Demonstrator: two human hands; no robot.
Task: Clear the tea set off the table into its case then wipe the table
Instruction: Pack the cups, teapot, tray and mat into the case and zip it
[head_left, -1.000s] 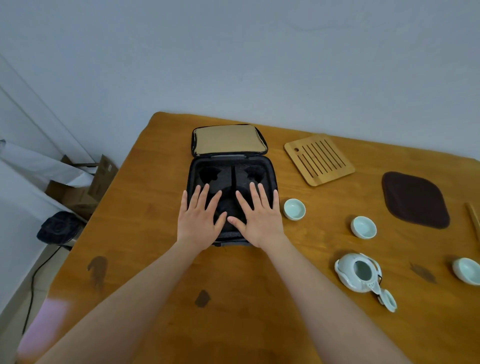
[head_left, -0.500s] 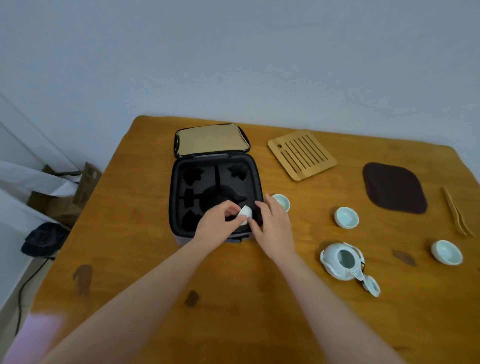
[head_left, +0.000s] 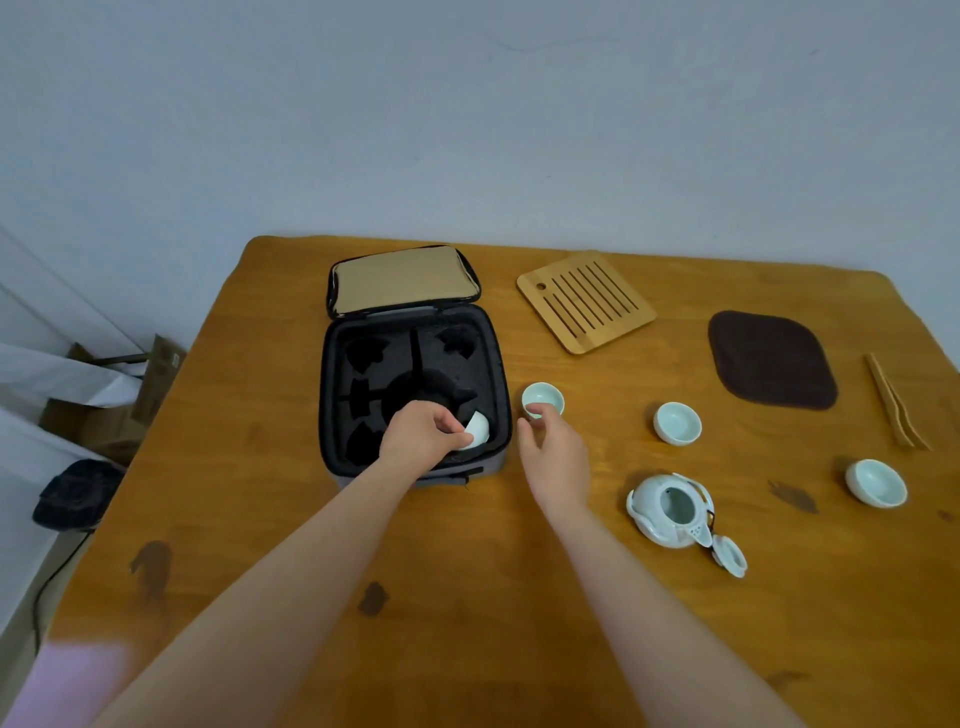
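The open black case (head_left: 496, 374) lies on the wooden table (head_left: 467, 597), its foam cut-outs showing. My left hand (head_left: 423, 434) pinches a pale cup (head_left: 478, 430), tilted on its side over the case's near right corner. My right hand (head_left: 553, 449) grips a second pale cup (head_left: 543, 399) standing just right of the case. Two more cups (head_left: 677, 423) (head_left: 876, 482) stand further right. The teapot (head_left: 667, 509) sits near the front with its lid (head_left: 730, 555) beside it.
A slatted bamboo tray (head_left: 585, 300) lies behind the cups. A dark brown cloth (head_left: 772, 359) and wooden tongs (head_left: 894, 400) lie at the right. Dark stains mark the table. Boxes and a dark bag sit on the floor at the left.
Both hands lay flat on the case a second ago. My left hand then took a cup and tilted it over the case; my right hand moved right onto the cup beside the case.
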